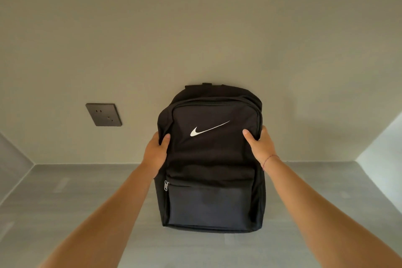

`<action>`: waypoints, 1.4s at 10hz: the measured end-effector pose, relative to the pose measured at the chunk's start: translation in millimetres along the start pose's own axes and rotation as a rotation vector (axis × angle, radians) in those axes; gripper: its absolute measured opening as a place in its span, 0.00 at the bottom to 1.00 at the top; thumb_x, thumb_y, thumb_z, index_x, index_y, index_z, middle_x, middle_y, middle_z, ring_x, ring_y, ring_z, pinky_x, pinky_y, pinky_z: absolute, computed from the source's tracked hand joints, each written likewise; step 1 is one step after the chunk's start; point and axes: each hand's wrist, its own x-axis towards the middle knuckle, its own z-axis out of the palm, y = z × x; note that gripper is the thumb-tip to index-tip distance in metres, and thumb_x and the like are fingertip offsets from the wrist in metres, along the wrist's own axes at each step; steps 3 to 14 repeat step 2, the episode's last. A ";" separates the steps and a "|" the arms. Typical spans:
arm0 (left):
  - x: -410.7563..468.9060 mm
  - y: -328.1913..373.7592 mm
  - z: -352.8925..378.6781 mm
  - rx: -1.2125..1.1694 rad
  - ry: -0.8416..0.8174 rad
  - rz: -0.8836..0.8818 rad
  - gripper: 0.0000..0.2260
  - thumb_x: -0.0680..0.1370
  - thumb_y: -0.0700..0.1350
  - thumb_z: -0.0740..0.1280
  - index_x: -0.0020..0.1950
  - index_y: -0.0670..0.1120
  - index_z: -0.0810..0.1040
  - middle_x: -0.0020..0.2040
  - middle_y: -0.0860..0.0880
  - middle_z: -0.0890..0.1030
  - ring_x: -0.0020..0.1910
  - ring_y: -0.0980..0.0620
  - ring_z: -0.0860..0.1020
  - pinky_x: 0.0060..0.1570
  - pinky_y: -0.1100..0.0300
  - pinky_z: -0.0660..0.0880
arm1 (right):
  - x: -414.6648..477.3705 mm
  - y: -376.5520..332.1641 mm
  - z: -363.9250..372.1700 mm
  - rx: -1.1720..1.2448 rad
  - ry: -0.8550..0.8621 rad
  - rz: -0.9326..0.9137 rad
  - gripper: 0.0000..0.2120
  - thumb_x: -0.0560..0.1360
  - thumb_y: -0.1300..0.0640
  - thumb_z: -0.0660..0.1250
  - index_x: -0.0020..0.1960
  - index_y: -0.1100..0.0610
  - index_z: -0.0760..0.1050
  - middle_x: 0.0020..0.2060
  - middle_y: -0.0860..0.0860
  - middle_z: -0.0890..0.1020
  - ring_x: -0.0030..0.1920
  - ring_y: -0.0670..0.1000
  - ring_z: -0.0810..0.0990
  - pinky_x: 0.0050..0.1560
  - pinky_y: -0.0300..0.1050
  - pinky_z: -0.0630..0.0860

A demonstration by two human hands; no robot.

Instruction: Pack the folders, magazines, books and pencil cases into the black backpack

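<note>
The black backpack (210,165) with a white swoosh logo stands upright on the grey table, its front facing me. Its main zipper runs closed around the top, and the front pocket zipper pull sits at the pocket's left end. My left hand (155,151) grips the backpack's left side with the thumb on the front panel. My right hand (260,144) grips the right side the same way; a thin thread bracelet circles that wrist. No folders, magazines, books or pencil cases show in the head view.
A grey table (87,191) stretches to a beige wall behind the backpack. A dark wall socket (104,114) is mounted on the wall to the left. Side walls close in at both far corners.
</note>
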 end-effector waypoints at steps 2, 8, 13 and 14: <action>-59.6 -30.8 1.7 -0.072 0.150 -0.094 0.30 0.78 0.53 0.62 0.76 0.48 0.53 0.75 0.46 0.62 0.73 0.45 0.63 0.71 0.46 0.61 | -27.4 5.5 -34.3 -0.173 0.115 -0.091 0.40 0.68 0.39 0.70 0.73 0.55 0.59 0.69 0.55 0.67 0.70 0.56 0.66 0.70 0.54 0.64; -59.6 -30.8 1.7 -0.072 0.150 -0.094 0.30 0.78 0.53 0.62 0.76 0.48 0.53 0.75 0.46 0.62 0.73 0.45 0.63 0.71 0.46 0.61 | -27.4 5.5 -34.3 -0.173 0.115 -0.091 0.40 0.68 0.39 0.70 0.73 0.55 0.59 0.69 0.55 0.67 0.70 0.56 0.66 0.70 0.54 0.64; -59.6 -30.8 1.7 -0.072 0.150 -0.094 0.30 0.78 0.53 0.62 0.76 0.48 0.53 0.75 0.46 0.62 0.73 0.45 0.63 0.71 0.46 0.61 | -27.4 5.5 -34.3 -0.173 0.115 -0.091 0.40 0.68 0.39 0.70 0.73 0.55 0.59 0.69 0.55 0.67 0.70 0.56 0.66 0.70 0.54 0.64; -59.6 -30.8 1.7 -0.072 0.150 -0.094 0.30 0.78 0.53 0.62 0.76 0.48 0.53 0.75 0.46 0.62 0.73 0.45 0.63 0.71 0.46 0.61 | -27.4 5.5 -34.3 -0.173 0.115 -0.091 0.40 0.68 0.39 0.70 0.73 0.55 0.59 0.69 0.55 0.67 0.70 0.56 0.66 0.70 0.54 0.64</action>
